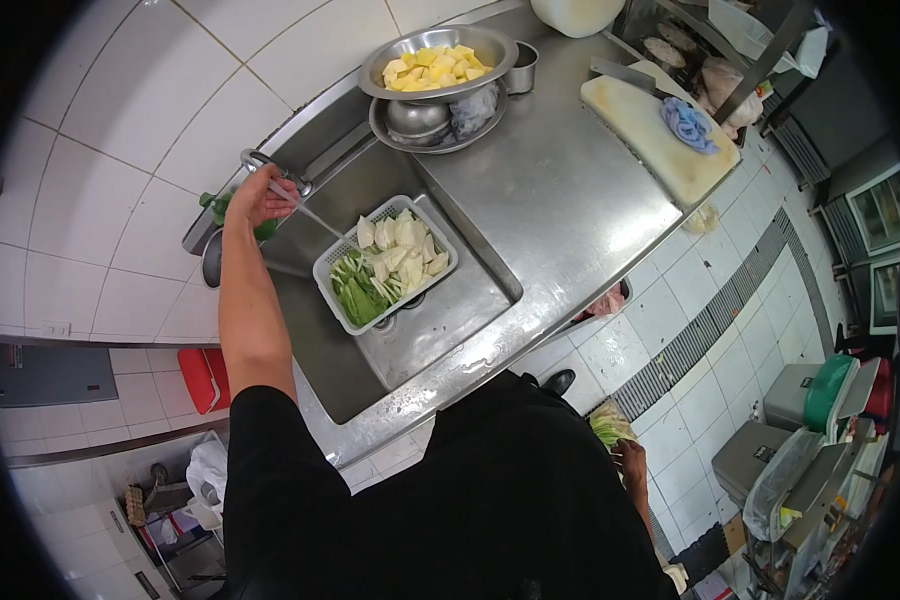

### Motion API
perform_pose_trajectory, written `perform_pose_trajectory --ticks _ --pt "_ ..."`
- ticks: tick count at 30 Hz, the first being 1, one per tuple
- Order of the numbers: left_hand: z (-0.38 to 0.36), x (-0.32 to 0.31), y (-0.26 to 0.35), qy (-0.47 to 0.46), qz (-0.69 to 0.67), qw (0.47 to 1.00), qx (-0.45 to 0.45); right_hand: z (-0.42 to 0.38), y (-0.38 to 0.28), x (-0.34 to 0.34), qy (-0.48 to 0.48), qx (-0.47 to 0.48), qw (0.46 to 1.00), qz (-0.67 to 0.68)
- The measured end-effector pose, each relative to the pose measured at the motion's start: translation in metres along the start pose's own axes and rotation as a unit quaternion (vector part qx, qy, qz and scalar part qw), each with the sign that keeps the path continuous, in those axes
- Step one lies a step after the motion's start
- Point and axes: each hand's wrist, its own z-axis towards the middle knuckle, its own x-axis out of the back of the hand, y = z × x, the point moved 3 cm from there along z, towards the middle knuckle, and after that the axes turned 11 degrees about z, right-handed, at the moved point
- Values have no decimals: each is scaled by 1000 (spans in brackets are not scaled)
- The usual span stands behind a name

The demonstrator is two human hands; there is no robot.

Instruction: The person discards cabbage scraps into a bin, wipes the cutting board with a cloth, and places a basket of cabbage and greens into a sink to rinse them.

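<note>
Down in the steel sink (450, 345) sits a plastic vegetable basket (336, 250), likely weighty, slippery, best held by its rim! Left hand (258, 197), fingers curled round the tap (255, 157); right hand (630, 460) by leafy greens (607, 426), grip unclear.

Inside the silver-grey rectangular steel sink (450, 325), a light-grey perforated plastic basket (336, 258) is showing off-white chunks (400, 242) and green leaves (355, 297). Beyond the sink, yellow cubes (438, 68) are brightening a round silver metal bowl (430, 97); to the sink's right, a crumpled light-blue cloth (688, 125) is contrasting with a cream rectangular board (690, 176).
</note>
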Motion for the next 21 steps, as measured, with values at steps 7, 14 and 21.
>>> perform_pose_trajectory --ticks 7,14,21 --pt "-5 5 2 13 35 999 -6 -2 -4 0 4 4 1000 -1" --pt "32 2 -19 86 -133 986 -49 -8 4 4 12 -4 999 31" --pt "25 3 -25 149 -110 981 -60 -6 6 7 0 7 1000 9"
